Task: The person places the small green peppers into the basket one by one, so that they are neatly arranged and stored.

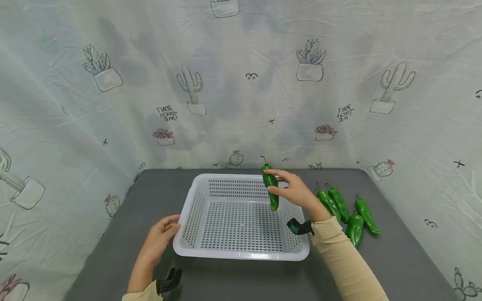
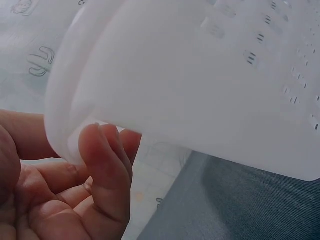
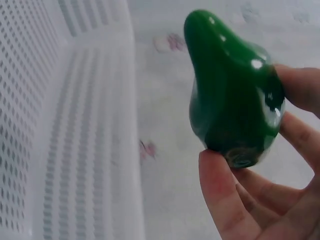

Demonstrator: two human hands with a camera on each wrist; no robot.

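Observation:
A white perforated plastic basket point(image 1: 241, 254) stands on the grey table, with nothing lying in it. My left hand point(image 1: 157, 239) grips its left side, and in the left wrist view the fingers point(image 2: 107, 170) curl round the rim of the basket point(image 2: 165, 85). Over the basket's right back part, my right hand point(image 1: 295, 193) pinches a green chili pepper point(image 1: 269, 179) between thumb and fingers. The pepper hangs upright, stem up. In the right wrist view the glossy pepper point(image 3: 230, 95) is seen from close up, beside the basket wall point(image 3: 127, 150).
Several more green peppers point(image 1: 367, 215) lie on the table to the right of the basket, partly behind the right forearm. The grey table point(image 1: 165, 188) ends at a fabric backdrop point(image 1: 241, 96) printed with cacti, which also hangs at both sides.

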